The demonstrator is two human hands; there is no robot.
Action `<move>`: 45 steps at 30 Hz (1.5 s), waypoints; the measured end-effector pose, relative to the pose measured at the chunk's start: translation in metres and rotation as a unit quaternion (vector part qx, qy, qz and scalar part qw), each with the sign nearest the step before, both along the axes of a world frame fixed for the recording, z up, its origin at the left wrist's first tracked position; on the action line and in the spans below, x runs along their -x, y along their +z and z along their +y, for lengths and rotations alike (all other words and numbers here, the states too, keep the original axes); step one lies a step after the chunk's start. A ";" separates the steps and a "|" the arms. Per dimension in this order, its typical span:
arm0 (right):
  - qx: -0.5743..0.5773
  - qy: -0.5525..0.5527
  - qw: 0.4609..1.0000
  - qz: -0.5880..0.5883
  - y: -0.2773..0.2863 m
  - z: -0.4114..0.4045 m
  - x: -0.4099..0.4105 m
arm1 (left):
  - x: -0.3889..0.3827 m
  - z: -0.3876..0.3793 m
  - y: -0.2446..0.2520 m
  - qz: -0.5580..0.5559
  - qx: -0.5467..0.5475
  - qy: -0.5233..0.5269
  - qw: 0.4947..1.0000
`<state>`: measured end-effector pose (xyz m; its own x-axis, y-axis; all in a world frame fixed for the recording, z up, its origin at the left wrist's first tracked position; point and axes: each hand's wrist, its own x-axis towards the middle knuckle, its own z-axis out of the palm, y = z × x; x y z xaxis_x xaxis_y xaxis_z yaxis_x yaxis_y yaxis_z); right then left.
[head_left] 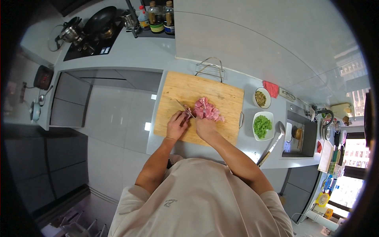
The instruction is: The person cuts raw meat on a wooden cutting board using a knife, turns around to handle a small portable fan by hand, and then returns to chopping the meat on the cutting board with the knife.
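A wooden cutting board [207, 84] lies on the counter before me. My right hand [206, 129] is closed around the handle of a kitchen knife [182, 105], whose blade points up and to the left. Just left of the blade, my left hand [177, 126] holds a small portion of raw meat [187, 113] against the board with its fingertips. To the right of the blade sits a larger heap of cut pink meat [206, 109], close above my right hand. The knife's handle is hidden in my grip, and the fingers partly cover the small portion.
Right of the board stand a bowl of brownish chopped food [260, 98] and a square bowl of chopped greens [263, 126]. A long-handled spoon [274, 142] lies beside the sink [309, 136]. A wire rack [210, 68] stands behind the board. A wok [100, 19] rests at the far left.
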<state>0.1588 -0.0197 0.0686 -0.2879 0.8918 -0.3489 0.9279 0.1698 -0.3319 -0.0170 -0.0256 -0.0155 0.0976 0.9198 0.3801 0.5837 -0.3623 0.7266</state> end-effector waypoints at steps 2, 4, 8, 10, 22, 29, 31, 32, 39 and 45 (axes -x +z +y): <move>-0.016 0.005 0.999 -0.027 -0.008 -0.013 -0.016 | -0.001 -0.003 0.001 -0.013 0.021 -0.004 1.000; 0.015 -0.029 0.999 -0.015 -0.003 -0.023 -0.034 | 0.001 -0.004 0.000 -0.028 0.024 -0.005 0.999; 0.041 -0.110 0.993 -0.013 0.009 -0.036 -0.047 | 0.003 -0.005 -0.003 -0.048 0.018 0.003 0.999; 0.025 -0.102 0.994 -0.016 0.025 -0.043 -0.042 | 0.004 -0.004 -0.004 -0.045 0.024 -0.001 0.999; 0.000 -0.029 0.999 -0.046 0.057 -0.049 -0.030 | 0.002 -0.005 -0.008 -0.005 0.008 0.013 1.000; 0.047 -0.015 0.998 -0.028 0.054 -0.026 -0.010 | 0.001 -0.003 -0.003 -0.018 0.009 0.018 1.000; 0.042 -0.020 0.999 -0.016 0.047 -0.016 0.000 | 0.001 -0.003 -0.002 -0.024 0.016 0.010 1.000; 0.036 -0.027 0.999 -0.004 0.044 -0.011 0.005 | 0.001 -0.003 -0.001 -0.029 0.023 0.001 0.999; 0.033 -0.031 0.999 -0.007 0.009 0.003 0.019 | 0.001 -0.004 -0.004 -0.025 0.008 0.001 1.000; 0.017 -0.041 0.999 -0.004 -0.010 -0.026 -0.026 | -0.003 -0.001 0.000 -0.033 0.010 0.019 0.999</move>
